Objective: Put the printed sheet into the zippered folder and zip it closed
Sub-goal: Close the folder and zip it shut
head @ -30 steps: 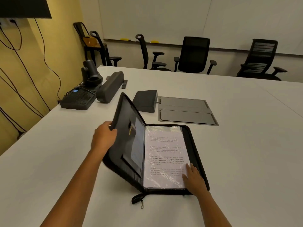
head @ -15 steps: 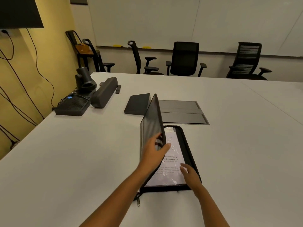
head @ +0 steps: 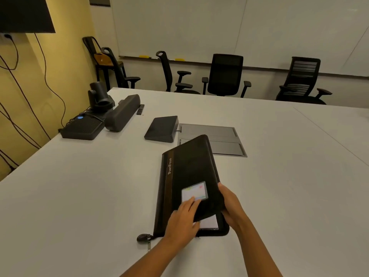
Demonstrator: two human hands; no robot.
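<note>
The sheet [head: 209, 222] lies inside the folder [head: 163, 206], one corner peeking out. The left hand [head: 182, 220] presses flat on the cover [head: 189, 166]. The right hand [head: 231, 206] pinches the cover's edge. The zipper [head: 143, 237] could bite that corner and crumple it.

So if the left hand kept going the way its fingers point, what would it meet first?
The pale label window on the zippered folder: the left hand lies on the cover with fingertips at its near corner. Beyond that only bare cover, then probably the grey table hatch.
</note>
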